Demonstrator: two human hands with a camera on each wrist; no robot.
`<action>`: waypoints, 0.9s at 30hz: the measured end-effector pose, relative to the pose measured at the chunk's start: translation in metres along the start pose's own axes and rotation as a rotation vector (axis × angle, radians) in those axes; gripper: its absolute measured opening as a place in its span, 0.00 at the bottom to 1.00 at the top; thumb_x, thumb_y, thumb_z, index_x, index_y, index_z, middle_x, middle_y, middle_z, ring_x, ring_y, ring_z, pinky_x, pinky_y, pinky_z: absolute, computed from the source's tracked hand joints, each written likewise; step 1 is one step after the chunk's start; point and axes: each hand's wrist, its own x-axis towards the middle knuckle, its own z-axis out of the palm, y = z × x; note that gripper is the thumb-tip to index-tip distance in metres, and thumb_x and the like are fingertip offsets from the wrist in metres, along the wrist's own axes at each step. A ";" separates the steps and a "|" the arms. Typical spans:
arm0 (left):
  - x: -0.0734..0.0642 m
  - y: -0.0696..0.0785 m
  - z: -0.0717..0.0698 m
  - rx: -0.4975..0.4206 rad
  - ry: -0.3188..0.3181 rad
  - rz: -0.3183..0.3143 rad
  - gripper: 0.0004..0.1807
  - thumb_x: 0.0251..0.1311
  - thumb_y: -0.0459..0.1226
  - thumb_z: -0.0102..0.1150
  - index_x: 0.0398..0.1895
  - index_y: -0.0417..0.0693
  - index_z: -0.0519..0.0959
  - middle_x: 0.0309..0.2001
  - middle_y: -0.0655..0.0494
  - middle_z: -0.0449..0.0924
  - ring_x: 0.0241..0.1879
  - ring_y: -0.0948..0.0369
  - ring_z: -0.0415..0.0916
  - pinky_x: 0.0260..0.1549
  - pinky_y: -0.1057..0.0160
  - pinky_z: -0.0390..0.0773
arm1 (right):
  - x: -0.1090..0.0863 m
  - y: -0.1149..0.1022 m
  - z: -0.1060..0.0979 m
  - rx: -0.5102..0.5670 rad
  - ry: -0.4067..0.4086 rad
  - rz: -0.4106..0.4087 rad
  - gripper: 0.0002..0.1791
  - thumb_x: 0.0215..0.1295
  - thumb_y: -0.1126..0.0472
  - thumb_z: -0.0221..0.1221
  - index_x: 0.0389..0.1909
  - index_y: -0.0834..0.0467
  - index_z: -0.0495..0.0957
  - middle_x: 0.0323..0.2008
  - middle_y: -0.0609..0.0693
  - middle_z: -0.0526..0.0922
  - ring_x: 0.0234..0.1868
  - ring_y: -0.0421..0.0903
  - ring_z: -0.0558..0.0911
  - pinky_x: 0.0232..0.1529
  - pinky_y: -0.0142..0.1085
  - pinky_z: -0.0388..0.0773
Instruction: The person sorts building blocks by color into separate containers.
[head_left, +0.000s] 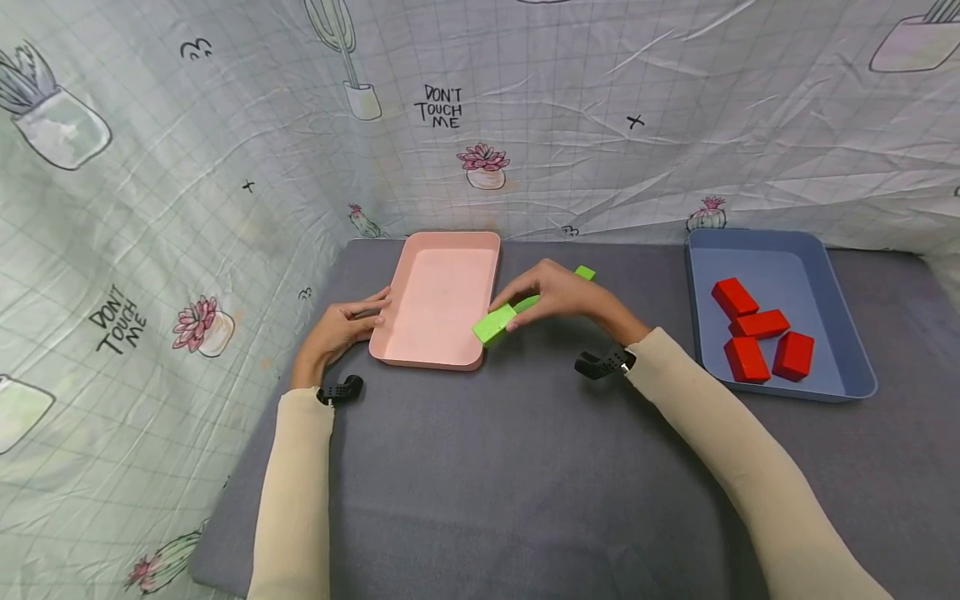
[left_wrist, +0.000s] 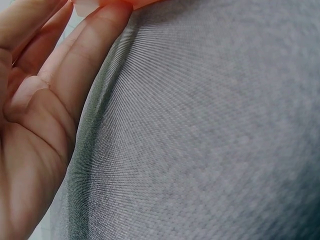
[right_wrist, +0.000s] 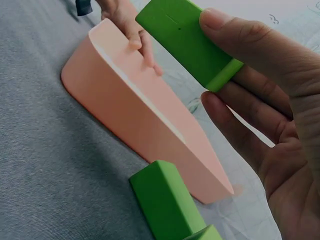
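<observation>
My right hand [head_left: 558, 290] pinches a green rectangular block [head_left: 493, 325] between thumb and fingers, close by the right edge of a shallow pink tray [head_left: 442, 354]. In the right wrist view the held block [right_wrist: 177, 37] is tilted above the table, beside the tray wall [right_wrist: 145, 125]. Under and behind that hand more green blocks [head_left: 585, 272] lie on the table, partly hidden by it; one green block [right_wrist: 162, 200] shows beside the tray. At the tray's left rim, my left hand [head_left: 341, 329] touches the edge with extended fingers [left_wrist: 95, 45]. The pink tray holds no blocks.
A blue tray [head_left: 847, 333] on the right side of the grey table [head_left: 510, 492] contains several red blocks [head_left: 759, 323]. Cloth with printed cactus pictures [head_left: 540, 125] hangs along the back and left of the table.
</observation>
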 end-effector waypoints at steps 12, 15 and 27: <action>0.000 0.000 0.000 -0.011 -0.005 0.000 0.26 0.68 0.24 0.58 0.69 0.29 0.69 0.78 0.51 0.57 0.76 0.54 0.58 0.50 0.64 0.83 | 0.022 0.002 -0.006 -0.015 -0.010 0.067 0.18 0.58 0.59 0.75 0.50 0.53 0.89 0.45 0.48 0.90 0.44 0.43 0.87 0.55 0.49 0.82; 0.000 0.000 0.000 -0.011 -0.007 -0.001 0.26 0.69 0.24 0.58 0.69 0.29 0.69 0.78 0.52 0.57 0.76 0.54 0.58 0.50 0.64 0.83 | 0.027 0.004 -0.006 -0.021 -0.006 0.051 0.18 0.58 0.59 0.75 0.50 0.54 0.89 0.46 0.49 0.89 0.43 0.43 0.87 0.54 0.48 0.82; 0.001 -0.002 -0.001 -0.019 -0.002 0.002 0.27 0.68 0.24 0.58 0.70 0.28 0.68 0.77 0.53 0.60 0.69 0.64 0.68 0.50 0.63 0.83 | 0.042 0.011 -0.001 -0.037 -0.006 0.045 0.18 0.58 0.56 0.75 0.51 0.51 0.89 0.41 0.44 0.89 0.37 0.44 0.83 0.44 0.37 0.82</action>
